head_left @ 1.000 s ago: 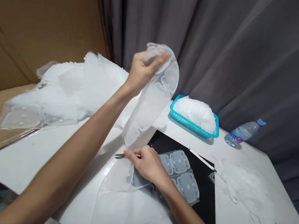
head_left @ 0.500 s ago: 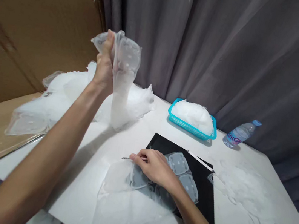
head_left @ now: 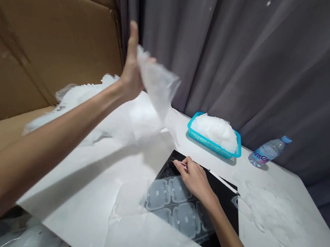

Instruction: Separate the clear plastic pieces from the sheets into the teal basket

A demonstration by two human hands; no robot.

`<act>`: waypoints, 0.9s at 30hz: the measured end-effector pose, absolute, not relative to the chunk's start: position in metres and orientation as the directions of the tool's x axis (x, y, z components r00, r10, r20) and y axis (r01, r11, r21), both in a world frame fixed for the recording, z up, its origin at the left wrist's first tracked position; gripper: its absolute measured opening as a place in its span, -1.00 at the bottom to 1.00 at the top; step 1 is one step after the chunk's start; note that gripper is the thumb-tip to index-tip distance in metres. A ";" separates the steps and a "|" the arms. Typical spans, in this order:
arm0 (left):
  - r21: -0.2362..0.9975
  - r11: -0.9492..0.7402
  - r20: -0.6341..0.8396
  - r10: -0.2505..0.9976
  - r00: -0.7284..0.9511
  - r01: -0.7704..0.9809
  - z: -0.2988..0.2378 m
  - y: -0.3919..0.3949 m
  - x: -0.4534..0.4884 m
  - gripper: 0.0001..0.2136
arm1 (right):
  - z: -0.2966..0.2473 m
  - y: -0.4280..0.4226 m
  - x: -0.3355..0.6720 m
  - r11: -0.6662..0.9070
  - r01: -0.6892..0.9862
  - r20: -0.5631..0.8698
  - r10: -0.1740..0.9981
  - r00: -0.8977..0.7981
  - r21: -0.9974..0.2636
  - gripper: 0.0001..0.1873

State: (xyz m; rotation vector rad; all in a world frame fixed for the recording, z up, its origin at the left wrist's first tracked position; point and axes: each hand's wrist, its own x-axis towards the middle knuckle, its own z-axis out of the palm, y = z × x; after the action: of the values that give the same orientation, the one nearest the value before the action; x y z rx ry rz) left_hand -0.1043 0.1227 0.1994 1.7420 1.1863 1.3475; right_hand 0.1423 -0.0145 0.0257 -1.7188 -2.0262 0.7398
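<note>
My left hand is raised above the back of the white table, its fingers stretched upward. A crumpled clear plastic sheet hangs against its palm, above a big heap of similar sheets. My right hand rests on a black mat, pinched on a thin metal tool that points back and left. Just in front of that hand, a clear moulded sheet of rounded square pockets lies across the mat.
A blue basket heaped with white plastic pieces stands at the back, a water bottle lying to its right. Thin plastic scraps litter the table's right side. Clear film overhangs the front edge. Cardboard walls the left; grey curtain behind.
My left hand swung the sheet left over the heap, and its fingers have now spread. My right hand slid with the tool from the mat's left edge to its far edge.
</note>
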 end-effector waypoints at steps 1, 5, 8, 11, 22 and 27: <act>0.886 -0.369 0.360 0.929 0.087 0.281 0.187 0.112 -0.121 -0.22 | 0.024 -0.014 0.145 0.123 0.778 -0.043 0.981 -0.189 -0.616 -0.65; 0.806 -0.308 0.267 0.951 0.154 0.506 0.124 0.065 -0.187 -0.24 | 0.018 -0.015 0.159 0.184 0.760 0.018 0.975 -0.221 -0.623 -0.61; 0.762 -0.287 0.283 0.954 0.101 0.580 0.089 0.038 -0.223 -0.31 | 0.009 -0.023 0.178 0.248 0.756 0.109 0.967 -0.230 -0.606 -0.60; 0.702 -0.275 0.280 0.955 0.100 0.658 0.077 0.022 -0.251 -0.43 | -0.005 -0.039 0.203 0.233 0.784 0.170 0.972 -0.164 -0.576 -0.54; 0.312 -0.669 0.182 0.739 0.648 0.675 0.086 0.028 -0.114 -0.57 | -0.025 -0.043 0.255 0.159 0.847 0.375 0.926 0.050 -0.507 -0.58; 0.103 -0.754 -0.090 0.642 0.761 0.648 0.052 0.012 -0.021 -0.34 | -0.033 -0.022 0.281 0.117 0.863 0.420 0.900 0.117 -0.491 -0.53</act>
State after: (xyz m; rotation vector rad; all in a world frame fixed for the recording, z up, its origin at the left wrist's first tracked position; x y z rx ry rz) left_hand -0.0213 0.0124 0.0515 2.8268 1.0404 -0.0734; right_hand 0.2812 -0.0223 -0.0330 -1.7260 -1.7252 0.0693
